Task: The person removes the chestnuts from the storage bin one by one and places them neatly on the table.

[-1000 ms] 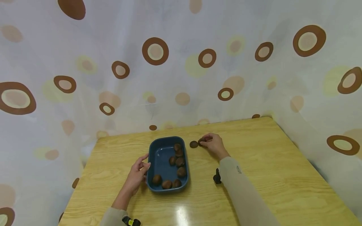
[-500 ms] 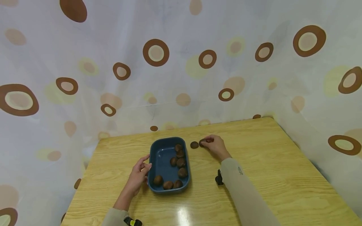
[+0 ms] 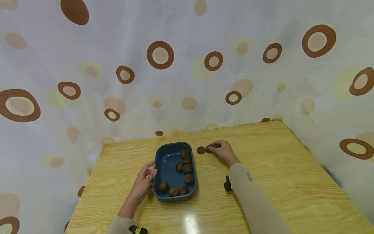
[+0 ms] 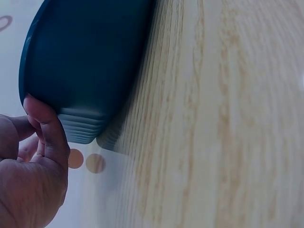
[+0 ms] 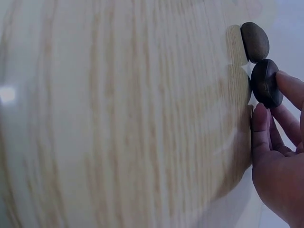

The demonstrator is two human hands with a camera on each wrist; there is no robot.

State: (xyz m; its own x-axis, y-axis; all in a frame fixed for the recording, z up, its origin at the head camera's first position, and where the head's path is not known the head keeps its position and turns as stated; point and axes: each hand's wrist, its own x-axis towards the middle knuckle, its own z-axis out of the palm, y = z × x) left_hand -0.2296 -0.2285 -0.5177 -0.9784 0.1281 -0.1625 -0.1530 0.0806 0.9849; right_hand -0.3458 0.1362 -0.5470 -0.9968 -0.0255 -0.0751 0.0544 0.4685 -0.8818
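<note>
In the head view, lettering (image 3: 249, 176) on the right sleeve (image 3: 257, 201) is too small to read (the bottom edge crops the sleeve). The left wrist view's top edge cuts the blue tray (image 4: 85, 52); the right hand (image 5: 278, 171) is cropped at the right wrist view's lower right.

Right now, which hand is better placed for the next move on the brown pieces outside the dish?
Likely right: the right hand pinches one brown piece, with another brown piece beside it; the left hand grips the blue dish on its opposite side.
</note>
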